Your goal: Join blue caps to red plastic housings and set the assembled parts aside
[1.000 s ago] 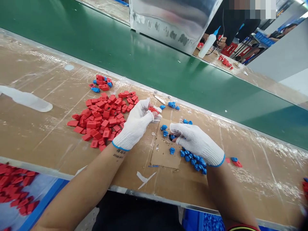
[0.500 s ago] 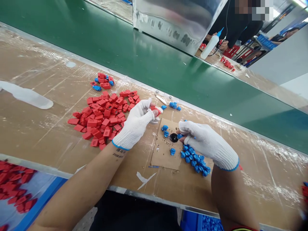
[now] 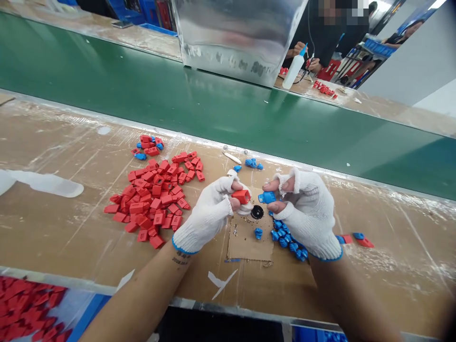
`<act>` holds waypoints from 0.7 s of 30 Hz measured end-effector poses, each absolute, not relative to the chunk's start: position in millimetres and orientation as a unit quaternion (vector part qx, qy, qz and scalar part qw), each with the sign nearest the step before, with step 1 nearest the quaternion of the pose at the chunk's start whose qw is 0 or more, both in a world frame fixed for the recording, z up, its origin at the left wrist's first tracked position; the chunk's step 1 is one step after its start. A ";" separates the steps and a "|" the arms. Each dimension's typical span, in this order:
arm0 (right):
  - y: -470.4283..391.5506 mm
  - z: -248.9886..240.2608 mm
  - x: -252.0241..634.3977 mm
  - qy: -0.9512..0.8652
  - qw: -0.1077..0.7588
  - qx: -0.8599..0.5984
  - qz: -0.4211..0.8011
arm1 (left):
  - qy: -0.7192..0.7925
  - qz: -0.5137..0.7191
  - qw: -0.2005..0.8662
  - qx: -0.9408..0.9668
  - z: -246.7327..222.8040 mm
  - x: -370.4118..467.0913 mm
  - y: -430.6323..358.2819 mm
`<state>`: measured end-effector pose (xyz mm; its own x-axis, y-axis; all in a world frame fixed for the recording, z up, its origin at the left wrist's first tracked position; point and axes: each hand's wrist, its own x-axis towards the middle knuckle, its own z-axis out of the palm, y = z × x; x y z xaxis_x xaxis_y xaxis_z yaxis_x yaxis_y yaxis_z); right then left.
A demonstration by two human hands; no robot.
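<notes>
My left hand [image 3: 210, 209], in a white glove with bare fingertips, pinches a red block [image 3: 241, 196], its open end facing right. Opposite it, my right hand [image 3: 306, 209], gloved the same way, grips a blue piece [image 3: 267, 197] between thumb and fingers. A small gap separates the two parts. Below them, a round black dish [image 3: 257, 212] rests on a cardboard sheet [image 3: 245, 247]. One blue piece [image 3: 258, 233] lies on the cardboard, and a cluster of blue pieces [image 3: 285, 235] is partly hidden by my right hand.
A pile of red blocks [image 3: 153, 194] spreads left of my left hand. Beyond the table runs a green belt [image 3: 142, 95] with a metal box [image 3: 238, 42] over it. A white bottle [image 3: 294, 70] stands near another person's hands. Red-and-blue pieces [image 3: 363, 240] lie at right.
The view has shifted. My right hand has lifted the blue piece from beside the black dish, and my left hand has brought the red block close to it, turning its open end towards it.
</notes>
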<state>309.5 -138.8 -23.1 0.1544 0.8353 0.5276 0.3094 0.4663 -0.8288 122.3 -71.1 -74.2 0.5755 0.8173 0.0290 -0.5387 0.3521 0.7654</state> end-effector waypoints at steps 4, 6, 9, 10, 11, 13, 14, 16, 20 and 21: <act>-137.3 -29.3 302.2 -0.591 0.621 -0.464 0.223 | 0.190 0.424 0.803 0.372 -77.0 123.5 -76.0; -137.5 -33.7 300.6 -0.588 0.619 -0.471 0.222 | 0.192 0.424 0.805 0.367 -77.9 124.3 -78.0; -137.8 -39.0 300.3 -0.594 0.606 -0.474 0.236 | 0.193 0.417 0.812 0.360 -78.9 125.4 -80.1; -137.8 -40.1 300.7 -0.598 0.599 -0.477 0.236 | 0.195 0.416 0.813 0.358 -79.1 125.6 -80.5; -138.0 -40.7 301.3 -0.603 0.594 -0.480 0.231 | 0.197 0.416 0.814 0.355 -79.2 125.8 -80.7; -138.7 -40.1 302.9 -0.616 0.582 -0.486 0.215 | 0.203 0.417 0.813 0.351 -78.6 126.2 -80.9; -139.4 -38.8 303.8 -0.626 0.573 -0.488 0.204 | 0.208 0.420 0.810 0.352 -77.8 126.5 -80.9; -141.3 -33.8 305.5 -0.656 0.537 -0.499 0.181 | 0.222 0.422 0.800 0.365 -74.5 127.0 -81.1; -144.0 -19.4 309.1 -0.731 0.427 -0.518 0.121 | 0.252 0.392 0.778 0.422 -64.6 125.2 -82.1; -143.7 -16.6 310.1 -0.744 0.412 -0.514 0.115 | 0.258 0.384 0.775 0.431 -63.0 124.1 -82.5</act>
